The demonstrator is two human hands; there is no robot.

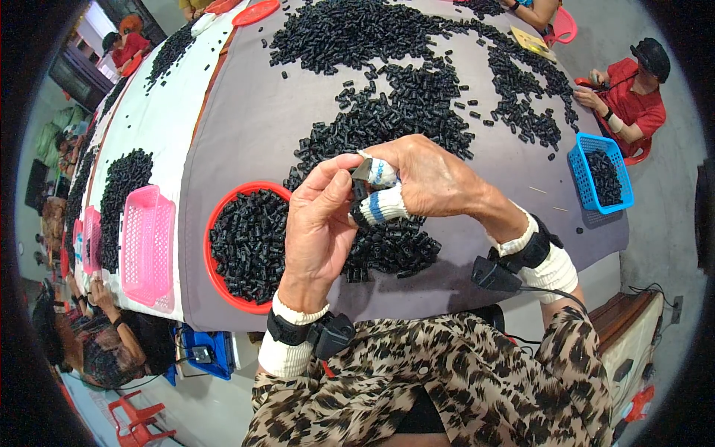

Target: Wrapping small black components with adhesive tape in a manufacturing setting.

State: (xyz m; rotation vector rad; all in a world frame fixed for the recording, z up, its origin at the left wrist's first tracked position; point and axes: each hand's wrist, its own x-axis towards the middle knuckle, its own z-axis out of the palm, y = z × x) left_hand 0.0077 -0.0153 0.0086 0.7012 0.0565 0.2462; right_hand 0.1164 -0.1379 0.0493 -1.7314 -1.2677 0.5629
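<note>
My left hand [319,223] is closed, its thumb and fingertips pinching a small black cylindrical piece [357,189], mostly hidden by the fingers. Against it works my right hand [439,179], also closed, with white, blue-striped finger covers [386,205] on thumb and forefinger. Between those covered fingers shows a small grey metal blade [363,170], close to the left fingertips. Both hands are held above a pile of the same black pieces [395,253]. Just left of my left wrist stands a red round basin [211,257] full of these pieces.
Larger heaps of black pieces [350,33] cover the far part of the grey-covered table [231,141]. A blue basket [627,203] holding pieces sits at the right edge, and a pink basket [149,249] at the left. A person in red [633,97] works at the right; others sit around.
</note>
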